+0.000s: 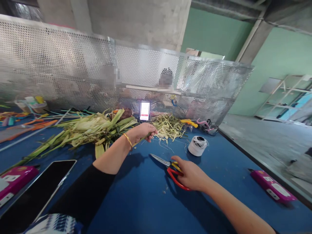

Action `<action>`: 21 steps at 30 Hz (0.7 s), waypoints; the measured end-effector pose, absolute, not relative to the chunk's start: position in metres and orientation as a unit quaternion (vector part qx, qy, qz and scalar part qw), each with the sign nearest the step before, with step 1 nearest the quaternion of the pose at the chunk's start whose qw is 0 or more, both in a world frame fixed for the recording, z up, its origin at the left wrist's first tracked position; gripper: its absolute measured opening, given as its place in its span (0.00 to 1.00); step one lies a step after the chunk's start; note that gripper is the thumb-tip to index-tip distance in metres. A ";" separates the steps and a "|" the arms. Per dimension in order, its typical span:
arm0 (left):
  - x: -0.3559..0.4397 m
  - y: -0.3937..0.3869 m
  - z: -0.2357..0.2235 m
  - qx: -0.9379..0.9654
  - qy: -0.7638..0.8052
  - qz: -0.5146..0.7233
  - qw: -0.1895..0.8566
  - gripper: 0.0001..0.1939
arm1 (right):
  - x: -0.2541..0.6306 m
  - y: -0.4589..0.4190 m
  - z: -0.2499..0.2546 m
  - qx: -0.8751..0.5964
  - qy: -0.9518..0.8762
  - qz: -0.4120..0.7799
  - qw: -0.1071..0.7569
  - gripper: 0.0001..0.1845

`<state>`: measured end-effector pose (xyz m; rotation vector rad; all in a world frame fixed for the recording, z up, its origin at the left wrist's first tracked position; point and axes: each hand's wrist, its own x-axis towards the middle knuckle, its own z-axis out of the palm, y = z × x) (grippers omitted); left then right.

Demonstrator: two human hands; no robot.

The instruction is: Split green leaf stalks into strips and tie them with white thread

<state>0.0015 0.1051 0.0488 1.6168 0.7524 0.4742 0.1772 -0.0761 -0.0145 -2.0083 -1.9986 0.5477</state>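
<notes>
My right hand [193, 174] is wrapped round the handles of a pair of scissors [159, 160], one loop red and the other yellow. The blades point away to the left over the blue table and look closed. My left hand [145, 131], with a gold bangle at the wrist, is pinched on a thin green plant strip [140, 141], partly hidden by the fingers. Just beyond it lies a heap of pale green trimmings [169, 127]. A white spool of thread [197, 146] stands beyond my right hand, loose thread trailing near it.
Long green plant stalks [97, 128] spread across the left. A dark phone [40, 191] and a magenta case [17, 182] lie near left; another magenta case [273, 186] is at right. A lit screen [144, 110] stands before the perforated metal panel [146, 65]. Yellow-handled scissors [189, 122] lie behind.
</notes>
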 end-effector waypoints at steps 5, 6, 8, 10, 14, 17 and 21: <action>0.002 0.107 0.048 0.695 0.325 0.205 0.608 0.10 | 0.194 -0.113 -0.011 -0.601 -0.433 0.540 0.399 0.25; 0.002 0.107 0.047 0.694 0.326 0.206 0.608 0.10 | 0.198 -0.119 -0.009 -0.579 -0.392 0.561 0.443 0.22; 0.003 0.108 0.046 0.690 0.329 0.209 0.610 0.10 | 0.202 -0.128 -0.005 -0.553 -0.326 0.586 0.495 0.20; 0.003 0.108 0.046 0.688 0.329 0.209 0.612 0.09 | 0.204 -0.131 -0.002 -0.544 -0.297 0.601 0.504 0.22; 0.003 0.107 0.046 0.689 0.327 0.210 0.612 0.08 | 0.199 -0.119 -0.001 -0.568 -0.312 0.581 0.492 0.24; 0.003 0.106 0.046 0.695 0.322 0.213 0.607 0.09 | 0.197 -0.102 -0.003 -0.571 -0.292 0.569 0.515 0.26; 0.002 0.105 0.047 0.703 0.316 0.204 0.604 0.09 | 0.197 -0.078 -0.011 -0.566 -0.285 0.550 0.544 0.23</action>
